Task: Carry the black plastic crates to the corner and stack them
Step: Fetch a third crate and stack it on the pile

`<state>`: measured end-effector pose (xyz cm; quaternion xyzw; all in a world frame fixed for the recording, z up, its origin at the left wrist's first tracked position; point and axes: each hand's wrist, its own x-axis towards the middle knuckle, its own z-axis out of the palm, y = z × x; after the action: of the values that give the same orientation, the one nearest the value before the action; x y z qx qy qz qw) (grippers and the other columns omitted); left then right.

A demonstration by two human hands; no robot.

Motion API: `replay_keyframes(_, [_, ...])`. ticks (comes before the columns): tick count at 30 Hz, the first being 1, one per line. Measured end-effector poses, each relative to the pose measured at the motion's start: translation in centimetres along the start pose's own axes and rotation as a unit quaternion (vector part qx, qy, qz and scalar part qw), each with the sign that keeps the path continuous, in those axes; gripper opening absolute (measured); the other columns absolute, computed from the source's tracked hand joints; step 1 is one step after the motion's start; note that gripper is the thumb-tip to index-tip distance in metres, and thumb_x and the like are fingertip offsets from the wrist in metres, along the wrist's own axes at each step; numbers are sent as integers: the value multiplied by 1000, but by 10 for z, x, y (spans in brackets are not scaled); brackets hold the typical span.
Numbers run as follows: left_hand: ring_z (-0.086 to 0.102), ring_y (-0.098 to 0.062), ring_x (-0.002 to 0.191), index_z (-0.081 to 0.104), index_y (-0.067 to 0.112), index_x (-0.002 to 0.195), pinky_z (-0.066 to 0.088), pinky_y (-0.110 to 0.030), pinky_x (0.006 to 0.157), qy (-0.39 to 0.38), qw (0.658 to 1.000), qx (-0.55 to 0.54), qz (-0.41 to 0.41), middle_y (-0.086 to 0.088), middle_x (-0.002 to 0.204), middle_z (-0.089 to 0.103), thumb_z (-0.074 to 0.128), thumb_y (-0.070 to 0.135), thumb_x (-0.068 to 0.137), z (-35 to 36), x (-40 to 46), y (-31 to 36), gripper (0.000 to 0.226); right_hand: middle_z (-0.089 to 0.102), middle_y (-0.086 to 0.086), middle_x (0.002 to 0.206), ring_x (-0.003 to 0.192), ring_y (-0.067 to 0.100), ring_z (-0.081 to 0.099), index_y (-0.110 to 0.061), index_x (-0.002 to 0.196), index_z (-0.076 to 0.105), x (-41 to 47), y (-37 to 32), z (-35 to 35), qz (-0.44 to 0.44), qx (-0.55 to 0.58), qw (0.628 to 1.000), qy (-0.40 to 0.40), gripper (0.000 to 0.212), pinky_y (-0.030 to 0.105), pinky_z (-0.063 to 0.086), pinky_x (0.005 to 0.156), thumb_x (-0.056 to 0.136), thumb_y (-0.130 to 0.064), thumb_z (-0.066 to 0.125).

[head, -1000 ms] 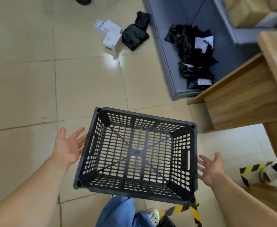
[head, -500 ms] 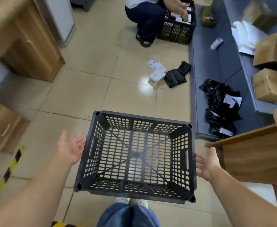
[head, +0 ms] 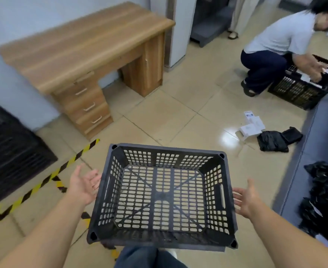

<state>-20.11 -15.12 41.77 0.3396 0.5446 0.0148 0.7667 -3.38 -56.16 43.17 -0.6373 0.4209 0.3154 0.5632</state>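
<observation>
I carry an empty black plastic crate (head: 167, 149) with perforated walls in front of my waist, above the tiled floor. My left hand (head: 83, 182) grips its left side and my right hand (head: 245, 200) its right side, fingers tucked at the handle slots. A dark slatted stack (head: 10, 151), blurred, stands against the wall at the far left. Another black crate (head: 298, 91) with items inside sits on the floor at the upper right.
A wooden desk (head: 78, 45) with drawers stands ahead on the left. Yellow-black tape (head: 43, 180) crosses the floor. A person (head: 275, 45) crouches over the far crate. White boxes (head: 252, 124) and black bags (head: 273, 141) lie beside a grey platform (head: 325, 132).
My view has swung left and up: the right-hand table left the frame, while the desk, the dark stack and the crouching person came in. Both hands keep holding the crate.
</observation>
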Motion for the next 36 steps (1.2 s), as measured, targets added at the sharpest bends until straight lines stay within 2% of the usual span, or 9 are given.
replay_keyframes(3, [48,-27,116,52,13,125,34,-43,89,35,998,-51,17,-10,121,56,21,71,85,-34,-27,-4,77,52,16,119,103,34,50,-3,127,49,-10,-5,25,-20,-48,998,-26,82,45,40,88,88,-68,19])
replay_keyframes(6, [38,-27,130,50,15,132,30,-45,91,63,994,-81,24,-8,120,54,17,73,84,-70,-54,-8,82,54,17,118,94,32,53,-2,125,51,-24,-10,54,-36,-96,993,-50,82,41,43,78,86,-68,20])
replay_keyframes(10, [43,-25,115,50,14,132,29,-48,92,85,987,-133,42,-9,125,53,15,74,84,-120,-83,-16,84,54,20,122,104,35,52,-1,126,50,-47,-12,104,-63,-158,982,-84,83,48,40,89,86,-68,20])
replay_keyframes(15, [44,-26,112,50,13,130,31,-49,89,116,971,-203,47,-10,126,53,15,73,84,-186,-106,-21,83,53,19,106,87,32,51,2,126,48,-84,-4,176,-99,-233,957,-139,77,45,39,86,92,-61,20])
replay_keyframes(21, [44,-27,117,49,12,131,31,-52,95,144,950,-270,63,-11,130,52,14,73,84,-268,-120,-9,85,51,17,86,74,29,48,5,129,45,-127,23,270,-119,-278,936,-183,77,36,40,62,94,-58,20])
replay_keyframes(25, [43,-28,115,46,11,134,33,-51,92,147,939,-303,69,-11,130,51,14,73,84,-323,-125,14,86,50,17,84,72,28,47,6,130,44,-157,45,334,-134,-303,921,-206,78,33,36,57,94,-58,18])
replay_keyframes(30, [43,-29,115,45,8,134,33,-50,92,158,930,-323,80,-14,134,49,15,73,85,-393,-125,54,87,52,16,87,75,28,48,7,132,43,-188,72,416,-149,-327,905,-229,81,33,37,60,94,-60,15])
replay_keyframes(33, [42,-28,119,45,7,135,32,-50,94,168,924,-330,95,-14,137,48,16,73,84,-433,-121,79,88,54,18,98,87,31,50,7,130,45,-209,84,463,-162,-331,896,-247,81,37,39,75,95,-59,15])
replay_keyframes(36, [41,-30,126,46,7,133,30,-52,100,179,919,-333,110,-13,137,49,16,73,84,-463,-118,107,87,54,16,92,80,29,51,6,130,45,-227,92,507,-172,-331,889,-265,80,40,36,81,95,-60,15])
